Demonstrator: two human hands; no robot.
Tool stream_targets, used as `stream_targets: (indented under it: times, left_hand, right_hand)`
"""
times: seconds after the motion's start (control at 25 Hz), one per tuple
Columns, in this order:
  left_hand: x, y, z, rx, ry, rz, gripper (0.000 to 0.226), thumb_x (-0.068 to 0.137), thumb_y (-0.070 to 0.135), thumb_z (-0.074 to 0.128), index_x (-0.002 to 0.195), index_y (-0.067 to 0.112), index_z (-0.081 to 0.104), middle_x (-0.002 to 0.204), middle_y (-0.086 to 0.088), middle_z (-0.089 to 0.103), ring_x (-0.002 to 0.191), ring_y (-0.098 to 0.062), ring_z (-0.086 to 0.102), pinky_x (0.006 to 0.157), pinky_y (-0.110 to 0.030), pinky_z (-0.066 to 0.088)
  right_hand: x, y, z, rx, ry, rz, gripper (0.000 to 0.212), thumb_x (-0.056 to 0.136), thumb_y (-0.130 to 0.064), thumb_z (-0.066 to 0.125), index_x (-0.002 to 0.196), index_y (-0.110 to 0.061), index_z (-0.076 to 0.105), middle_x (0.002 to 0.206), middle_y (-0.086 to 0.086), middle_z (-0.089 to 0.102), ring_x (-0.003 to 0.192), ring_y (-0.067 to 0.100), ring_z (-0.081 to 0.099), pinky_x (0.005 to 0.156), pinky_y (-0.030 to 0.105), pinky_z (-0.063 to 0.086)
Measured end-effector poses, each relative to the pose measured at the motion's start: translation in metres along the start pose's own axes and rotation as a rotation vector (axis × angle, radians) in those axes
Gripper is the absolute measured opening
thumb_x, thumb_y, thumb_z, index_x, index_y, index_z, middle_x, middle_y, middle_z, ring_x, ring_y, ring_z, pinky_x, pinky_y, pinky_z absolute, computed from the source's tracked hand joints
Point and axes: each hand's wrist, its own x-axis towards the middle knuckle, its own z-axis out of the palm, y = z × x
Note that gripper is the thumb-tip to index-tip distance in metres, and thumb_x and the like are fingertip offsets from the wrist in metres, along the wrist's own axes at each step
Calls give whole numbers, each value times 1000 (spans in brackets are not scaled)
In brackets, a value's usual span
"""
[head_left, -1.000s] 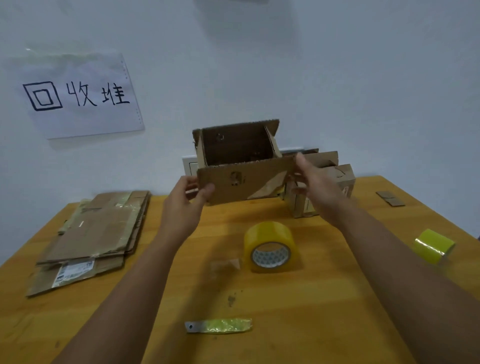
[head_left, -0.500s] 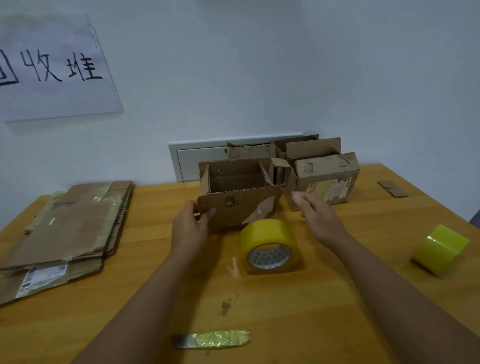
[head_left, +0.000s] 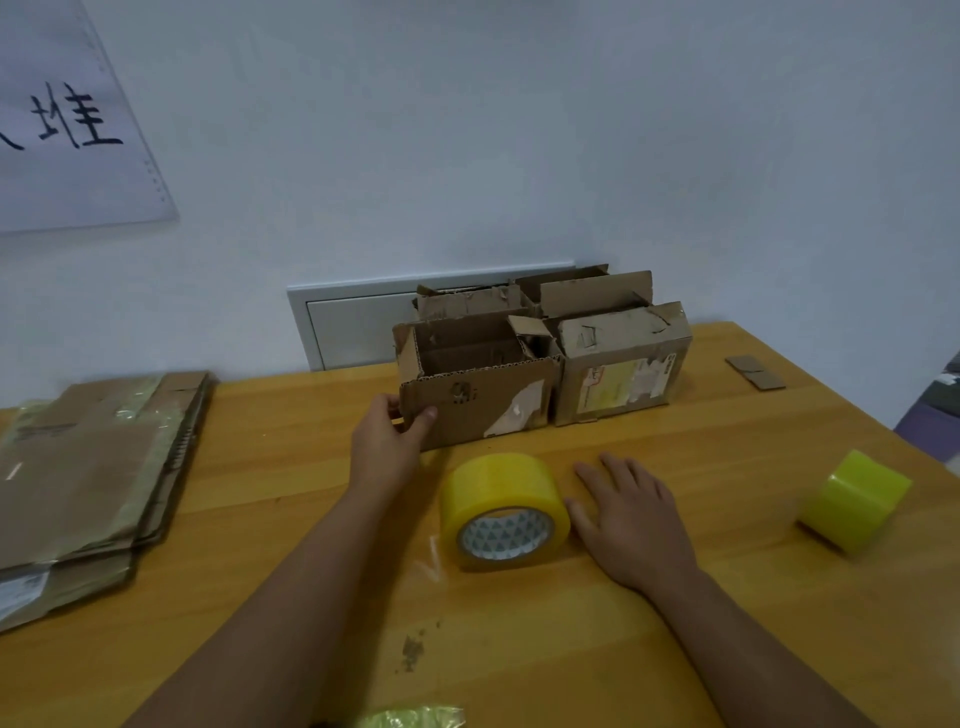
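Observation:
An open-topped cardboard box (head_left: 483, 400) stands on the wooden table (head_left: 675, 597), beside other worn boxes. My left hand (head_left: 387, 441) grips its front left corner, thumb on the front face and fingers round the side. A yellow tape roll (head_left: 501, 512) lies on its side in front of the box, core facing me. My right hand (head_left: 631, 519) rests flat on the table just right of the roll, fingers straight, thumb close to the roll's edge.
Closed and torn cardboard boxes (head_left: 621, 364) stand at the back against the wall. A stack of flattened cardboard (head_left: 88, 467) lies at the left. A second yellow roll (head_left: 852, 501) is at the right. Cardboard scraps (head_left: 756, 371) and crumpled tape (head_left: 415, 717) lie about.
The box, held up in both hands a second ago, has come down onto the table. My right hand let go of it and dropped beside the tape roll. My left hand kept its grip.

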Motion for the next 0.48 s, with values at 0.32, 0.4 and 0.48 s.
stream_targets:
  times: [0.32, 0.4, 0.48]
  left_hand:
    - [-4, 1, -6, -11, -161, -60, 59, 93, 39, 64, 144, 19, 42, 142, -3, 51, 129, -25, 50, 94, -36, 44]
    - [-13, 1, -23, 36, -179, -62, 71, 93, 38, 64, 153, 22, 30, 152, -3, 41, 137, -25, 41, 103, -39, 40]
    - [-24, 1, -47, 127, -119, -10, 65, 95, 35, 63, 151, 21, 34, 152, -2, 42, 136, -22, 42, 103, -38, 40]
  right_hand:
    - [5, 2, 1, -4, -1, 9, 63, 93, -67, 23, 147, -39, 34, 159, -3, 25, 147, 24, 17, 119, 44, 17]
    - [4, 5, 1, 58, 24, 5, 54, 97, -58, 36, 146, -34, 41, 156, -1, 31, 145, 24, 24, 117, 43, 22]
    - [1, 4, -14, 231, 113, 31, 48, 98, -44, 48, 140, -22, 51, 148, 5, 44, 136, 25, 38, 109, 42, 33]
